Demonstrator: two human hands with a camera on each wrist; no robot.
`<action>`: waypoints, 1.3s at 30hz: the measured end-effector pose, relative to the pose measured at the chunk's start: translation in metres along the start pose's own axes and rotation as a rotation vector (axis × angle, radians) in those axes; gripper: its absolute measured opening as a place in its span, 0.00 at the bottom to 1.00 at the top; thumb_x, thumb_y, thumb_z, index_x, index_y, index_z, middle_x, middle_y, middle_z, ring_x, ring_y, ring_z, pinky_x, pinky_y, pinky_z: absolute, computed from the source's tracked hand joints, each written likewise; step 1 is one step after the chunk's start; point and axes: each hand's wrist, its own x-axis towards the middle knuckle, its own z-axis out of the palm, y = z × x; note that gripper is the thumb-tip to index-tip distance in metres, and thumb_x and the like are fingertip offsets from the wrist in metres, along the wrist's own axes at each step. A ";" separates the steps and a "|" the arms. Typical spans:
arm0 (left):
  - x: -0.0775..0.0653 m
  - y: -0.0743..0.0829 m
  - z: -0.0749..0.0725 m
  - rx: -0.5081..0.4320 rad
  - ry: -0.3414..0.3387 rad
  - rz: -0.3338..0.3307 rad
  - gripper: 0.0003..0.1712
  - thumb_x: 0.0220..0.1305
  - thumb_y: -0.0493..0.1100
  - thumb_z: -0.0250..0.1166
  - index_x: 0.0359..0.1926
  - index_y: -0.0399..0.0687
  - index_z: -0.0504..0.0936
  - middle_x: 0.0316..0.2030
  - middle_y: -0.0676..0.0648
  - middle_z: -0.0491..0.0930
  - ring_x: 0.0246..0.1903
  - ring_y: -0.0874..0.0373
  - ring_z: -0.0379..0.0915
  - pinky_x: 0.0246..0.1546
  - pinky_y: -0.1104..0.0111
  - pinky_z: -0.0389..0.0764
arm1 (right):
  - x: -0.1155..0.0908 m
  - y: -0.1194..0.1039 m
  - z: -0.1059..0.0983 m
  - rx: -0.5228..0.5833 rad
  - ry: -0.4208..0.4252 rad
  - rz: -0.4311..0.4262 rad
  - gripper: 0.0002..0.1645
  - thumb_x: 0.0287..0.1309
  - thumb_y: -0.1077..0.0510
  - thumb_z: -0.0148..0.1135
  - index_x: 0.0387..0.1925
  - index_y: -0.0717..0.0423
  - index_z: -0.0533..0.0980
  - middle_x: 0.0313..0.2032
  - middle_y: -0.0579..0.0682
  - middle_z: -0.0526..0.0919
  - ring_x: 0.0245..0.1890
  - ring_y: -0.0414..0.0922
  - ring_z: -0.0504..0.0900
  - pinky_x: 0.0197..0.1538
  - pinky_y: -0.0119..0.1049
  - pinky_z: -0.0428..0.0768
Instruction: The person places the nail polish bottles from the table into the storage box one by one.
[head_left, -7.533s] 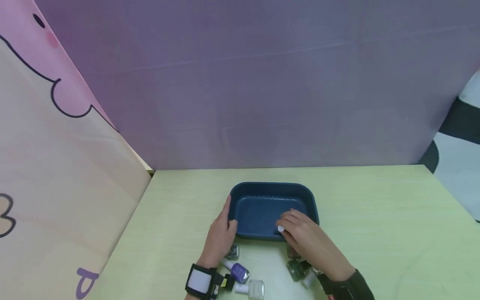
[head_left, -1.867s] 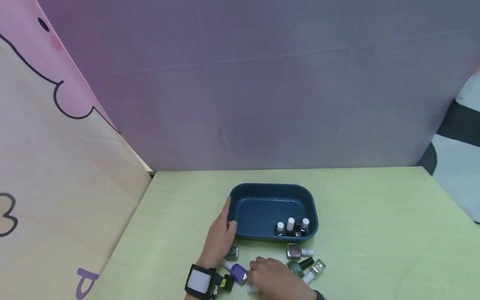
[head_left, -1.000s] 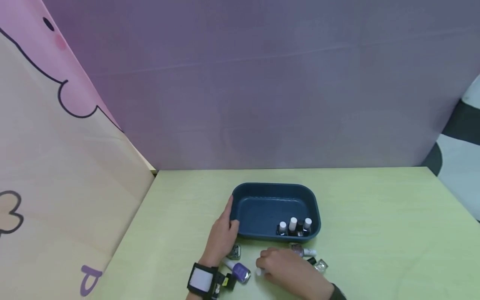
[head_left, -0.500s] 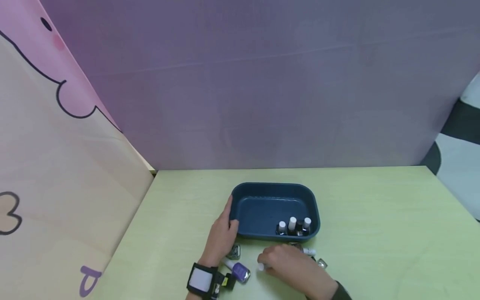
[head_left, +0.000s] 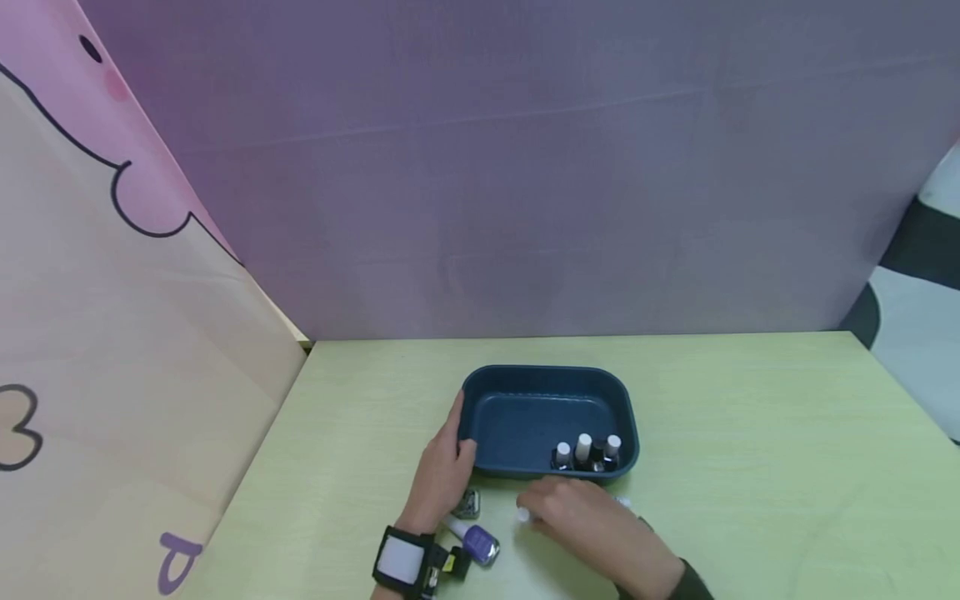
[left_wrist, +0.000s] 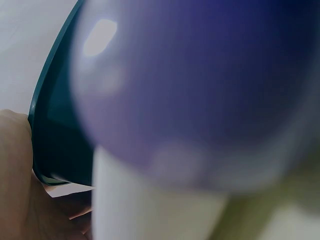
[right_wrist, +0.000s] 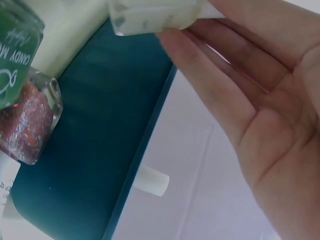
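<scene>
My left hand (head_left: pixel 438 475) holds the dark blue tray (head_left: pixel 517 417) at its left side, index finger along the wall and thumb at the near-left corner. In my right hand (head_left: pixel 581 517), just in front of the tray, is a nail polish bottle (right_wrist: pixel 155 15) with cloudy, pale polish. Fingers pinch it; its white cap (head_left: pixel 523 515) points left in the head view. Several nail polish bottles (head_left: pixel 583 450) stand upright in the tray's near-right corner, most with white caps.
On the table, near my left wrist, lie a purple nail polish bottle (head_left: pixel 482 544) and a dark one (head_left: pixel 469 503). A green bottle (right_wrist: pixel 15 55) and a red glitter bottle (right_wrist: pixel 27 120), mostly hidden under my right hand in the head view, show in the right wrist view.
My right hand, earlier inside the tray, went down to the pale bottle on the table, took hold of it and has lifted toward the tray's near edge. The left hand stays on the tray.
</scene>
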 end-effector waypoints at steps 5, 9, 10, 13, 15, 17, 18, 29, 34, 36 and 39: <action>0.001 0.001 0.000 -0.006 0.003 0.012 0.42 0.71 0.41 0.51 0.79 0.69 0.43 0.61 0.45 0.71 0.18 0.63 0.60 0.24 0.69 0.67 | -0.001 0.000 -0.002 -0.014 0.073 -0.023 0.07 0.62 0.58 0.65 0.42 0.51 0.83 0.37 0.42 0.84 0.36 0.33 0.80 0.40 0.29 0.80; 0.001 0.001 0.000 -0.008 0.000 0.010 0.42 0.71 0.41 0.51 0.79 0.69 0.43 0.61 0.46 0.71 0.18 0.64 0.59 0.24 0.69 0.67 | -0.001 0.001 -0.002 -0.010 0.108 -0.023 0.09 0.65 0.59 0.62 0.45 0.53 0.83 0.41 0.44 0.85 0.40 0.35 0.82 0.43 0.29 0.81; 0.001 0.001 0.000 -0.010 0.000 0.010 0.42 0.71 0.41 0.51 0.79 0.69 0.43 0.61 0.46 0.71 0.18 0.64 0.59 0.24 0.69 0.67 | -0.001 0.001 -0.001 -0.018 0.121 -0.027 0.10 0.65 0.59 0.61 0.46 0.53 0.83 0.41 0.45 0.85 0.41 0.36 0.82 0.43 0.29 0.81; 0.001 0.001 0.000 -0.011 0.002 0.009 0.42 0.71 0.41 0.51 0.79 0.69 0.44 0.61 0.46 0.71 0.18 0.64 0.60 0.24 0.70 0.67 | -0.002 0.002 0.000 -0.050 0.168 -0.044 0.10 0.67 0.59 0.59 0.46 0.54 0.82 0.42 0.45 0.84 0.40 0.36 0.82 0.41 0.27 0.81; 0.001 0.001 0.000 -0.010 0.002 0.008 0.42 0.71 0.41 0.51 0.79 0.69 0.44 0.61 0.46 0.71 0.18 0.64 0.60 0.24 0.70 0.67 | -0.002 0.003 0.001 -0.079 0.202 -0.057 0.09 0.66 0.59 0.60 0.46 0.53 0.82 0.41 0.45 0.84 0.40 0.36 0.82 0.40 0.26 0.80; 0.001 0.001 0.000 -0.011 0.002 0.008 0.42 0.71 0.41 0.51 0.79 0.69 0.44 0.61 0.46 0.71 0.19 0.63 0.60 0.24 0.69 0.67 | -0.002 0.003 0.002 -0.101 0.230 -0.067 0.09 0.65 0.59 0.61 0.45 0.53 0.82 0.41 0.44 0.84 0.39 0.36 0.82 0.39 0.25 0.80; 0.001 0.001 0.000 -0.011 0.001 0.007 0.42 0.71 0.41 0.51 0.79 0.69 0.44 0.61 0.46 0.71 0.19 0.63 0.60 0.24 0.69 0.68 | -0.002 0.003 0.002 -0.109 0.242 -0.071 0.09 0.65 0.59 0.62 0.45 0.53 0.82 0.40 0.44 0.84 0.39 0.36 0.82 0.39 0.25 0.80; 0.002 0.001 0.000 0.003 -0.008 -0.008 0.42 0.71 0.43 0.51 0.78 0.71 0.43 0.61 0.48 0.71 0.21 0.62 0.61 0.26 0.69 0.68 | -0.001 0.004 0.002 -0.072 0.252 -0.050 0.08 0.63 0.59 0.64 0.44 0.52 0.81 0.41 0.44 0.83 0.40 0.36 0.81 0.43 0.26 0.80; 0.000 0.001 0.000 -0.001 -0.002 -0.006 0.42 0.71 0.42 0.51 0.79 0.70 0.43 0.60 0.47 0.71 0.20 0.63 0.61 0.25 0.69 0.68 | -0.002 0.004 0.001 -0.069 0.273 -0.049 0.08 0.63 0.58 0.64 0.43 0.53 0.81 0.41 0.44 0.84 0.40 0.37 0.82 0.42 0.27 0.81; 0.000 0.001 0.000 -0.003 0.000 -0.006 0.42 0.71 0.42 0.51 0.79 0.69 0.44 0.59 0.47 0.72 0.19 0.63 0.61 0.24 0.69 0.68 | -0.002 0.003 0.001 -0.066 0.285 -0.051 0.08 0.62 0.58 0.65 0.43 0.54 0.81 0.40 0.44 0.84 0.39 0.37 0.82 0.42 0.27 0.81; 0.000 0.001 0.000 -0.004 -0.003 -0.004 0.42 0.71 0.42 0.51 0.79 0.69 0.43 0.59 0.46 0.72 0.18 0.64 0.60 0.23 0.69 0.67 | -0.002 0.003 0.000 -0.066 0.300 -0.054 0.10 0.61 0.57 0.66 0.44 0.54 0.81 0.40 0.44 0.84 0.39 0.37 0.83 0.42 0.28 0.81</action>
